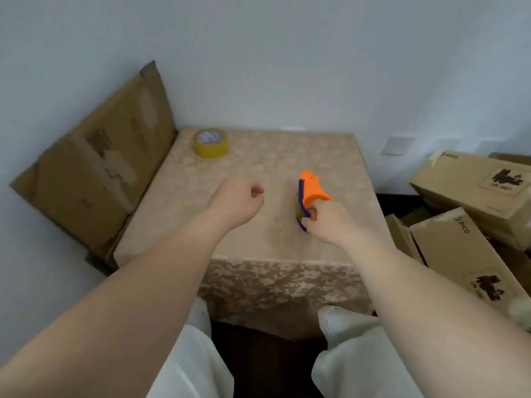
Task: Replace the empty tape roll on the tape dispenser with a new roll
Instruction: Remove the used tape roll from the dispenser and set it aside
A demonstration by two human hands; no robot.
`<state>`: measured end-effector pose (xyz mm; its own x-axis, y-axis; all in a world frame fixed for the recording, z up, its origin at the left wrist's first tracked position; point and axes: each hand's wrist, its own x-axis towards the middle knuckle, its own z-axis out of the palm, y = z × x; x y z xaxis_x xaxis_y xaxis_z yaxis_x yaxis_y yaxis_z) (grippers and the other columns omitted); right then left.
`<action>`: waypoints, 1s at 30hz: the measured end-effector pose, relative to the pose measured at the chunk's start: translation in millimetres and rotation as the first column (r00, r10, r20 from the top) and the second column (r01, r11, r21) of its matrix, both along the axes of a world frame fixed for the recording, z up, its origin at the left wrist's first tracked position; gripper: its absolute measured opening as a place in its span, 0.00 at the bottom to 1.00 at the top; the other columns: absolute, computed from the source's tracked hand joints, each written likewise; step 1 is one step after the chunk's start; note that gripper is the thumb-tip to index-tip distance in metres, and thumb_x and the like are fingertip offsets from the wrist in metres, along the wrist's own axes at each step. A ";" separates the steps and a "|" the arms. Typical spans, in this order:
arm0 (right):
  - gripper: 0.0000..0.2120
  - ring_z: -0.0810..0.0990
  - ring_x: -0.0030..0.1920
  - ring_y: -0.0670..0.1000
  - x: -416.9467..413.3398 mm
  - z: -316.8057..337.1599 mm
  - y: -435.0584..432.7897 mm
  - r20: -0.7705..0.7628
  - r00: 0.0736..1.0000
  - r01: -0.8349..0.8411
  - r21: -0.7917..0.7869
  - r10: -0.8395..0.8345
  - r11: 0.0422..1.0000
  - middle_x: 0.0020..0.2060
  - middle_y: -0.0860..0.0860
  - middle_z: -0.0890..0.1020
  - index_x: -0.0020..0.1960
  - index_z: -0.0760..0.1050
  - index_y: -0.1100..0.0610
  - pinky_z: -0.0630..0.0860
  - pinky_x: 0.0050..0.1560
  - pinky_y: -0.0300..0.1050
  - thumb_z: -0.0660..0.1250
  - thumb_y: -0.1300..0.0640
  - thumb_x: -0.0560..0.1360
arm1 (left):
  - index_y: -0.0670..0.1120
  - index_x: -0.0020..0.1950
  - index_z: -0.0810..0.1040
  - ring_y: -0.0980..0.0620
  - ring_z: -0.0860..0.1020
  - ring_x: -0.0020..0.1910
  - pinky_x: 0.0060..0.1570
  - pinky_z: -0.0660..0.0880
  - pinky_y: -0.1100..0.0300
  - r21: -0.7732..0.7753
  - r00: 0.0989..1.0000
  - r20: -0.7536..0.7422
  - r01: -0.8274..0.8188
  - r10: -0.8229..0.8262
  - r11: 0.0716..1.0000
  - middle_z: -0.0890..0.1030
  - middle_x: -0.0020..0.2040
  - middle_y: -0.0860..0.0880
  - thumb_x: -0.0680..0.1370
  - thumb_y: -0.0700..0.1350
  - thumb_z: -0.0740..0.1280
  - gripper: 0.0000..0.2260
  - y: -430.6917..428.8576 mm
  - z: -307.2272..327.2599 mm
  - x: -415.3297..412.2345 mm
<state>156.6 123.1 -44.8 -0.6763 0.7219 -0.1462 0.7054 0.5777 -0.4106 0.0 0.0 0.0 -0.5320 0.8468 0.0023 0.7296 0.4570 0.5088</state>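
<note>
A pale wall fills the upper view, and a small table under a patterned beige cloth stands against it. A flattened cardboard sheet leans against the wall to the left of the table, and several cardboard boxes are stacked just beside it on the right.

Two bare forearms reach in over the table. The right hand is closed around the lower part of the orange-and-purple tape dispenser, which sits right of the table's centre with its orange body pointing away from the person; what looks like the spent core shows dimly just left of the fingers, too blurred to be sure. The left hand hangs loosely curled over the middle of the table, grasping nothing and apart from the dispenser. The new tape roll, yellow with a pale core, lies flat at the far left corner, well apart from both hands.

The job looks to be at its start: the dispenser is being taken up and the old core appears still mounted. Next, the free left hand would likely need to steady the dispenser or pull the empty core off its hub before reaching for the fresh roll.
</note>
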 end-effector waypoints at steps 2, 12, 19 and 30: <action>0.21 0.73 0.44 0.54 -5.1 -6.4 7.0 0.018 1.000 0.006 -0.011 -0.006 1.000 0.46 0.55 0.74 0.64 0.69 0.61 0.65 0.34 0.37 0.66 0.55 0.74 | 0.46 0.58 0.80 0.47 0.78 0.56 0.56 0.73 0.58 -0.017 1.000 0.025 -0.003 0.004 1.000 0.83 0.55 0.46 0.75 0.45 0.63 0.14 11.1 -7.5 -1.7; 0.14 0.73 0.42 0.54 -20.9 -25.4 15.2 0.160 0.986 0.061 -0.025 -0.056 0.998 0.41 0.55 0.74 0.56 0.73 0.63 0.67 0.41 0.44 0.58 0.53 0.80 | 0.46 0.59 0.80 0.49 0.78 0.56 0.54 0.71 0.61 -0.078 0.983 0.186 0.011 0.004 0.997 0.82 0.56 0.46 0.75 0.46 0.63 0.14 32.1 -30.0 -5.5; 0.17 0.80 0.47 0.57 -29.0 -0.3 16.6 -0.310 0.734 0.243 -0.711 -0.604 0.660 0.49 0.56 0.81 0.61 0.74 0.53 0.76 0.53 0.53 0.62 0.47 0.75 | 0.47 0.56 0.80 0.48 0.80 0.49 0.50 0.76 0.54 -0.074 0.827 0.553 -0.073 0.102 0.995 0.82 0.50 0.46 0.75 0.45 0.64 0.12 33.4 -23.6 1.0; 0.13 0.80 0.45 0.59 -34.2 37.1 -27.8 -0.241 0.646 -0.170 -0.970 -0.724 0.171 0.46 0.58 0.81 0.58 0.73 0.59 0.74 0.51 0.60 0.54 0.56 0.80 | 0.45 0.56 0.78 0.48 0.79 0.47 0.44 0.77 0.57 0.038 0.692 0.720 -0.127 0.061 0.991 0.82 0.50 0.44 0.75 0.46 0.68 0.12 3.5 1.2 11.0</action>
<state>122.4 95.3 -7.7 -0.6690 0.5152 -0.5357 0.0522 -0.6865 -0.7253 11.0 3.5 1.2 -0.4776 0.8065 -0.3487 0.0848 0.4373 0.8953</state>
